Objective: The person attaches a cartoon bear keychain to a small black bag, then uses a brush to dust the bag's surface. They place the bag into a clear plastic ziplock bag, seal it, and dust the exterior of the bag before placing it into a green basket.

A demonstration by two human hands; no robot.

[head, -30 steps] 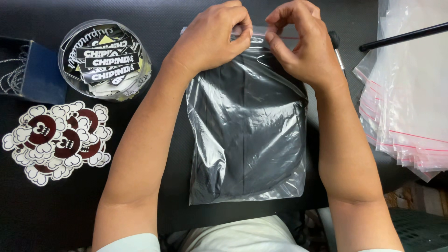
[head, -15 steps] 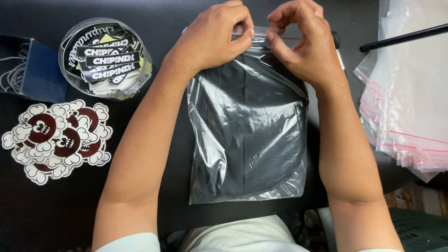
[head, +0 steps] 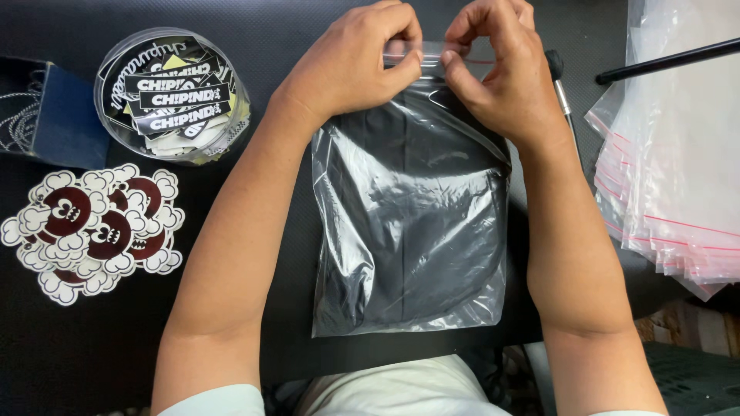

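Centrally, clear zip bag (head: 412, 231) between both hands (head: 432, 62)

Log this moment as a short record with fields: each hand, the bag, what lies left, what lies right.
left hand: pinches the bag's top edge
right hand: pinches the same edge, close beside the left
bag: clear zip bag, flat on the black table, dark folded item inside
left side: round tub of stickers, pile of cloud-edged stickers, blue box
right side: stack of empty bags, black rod
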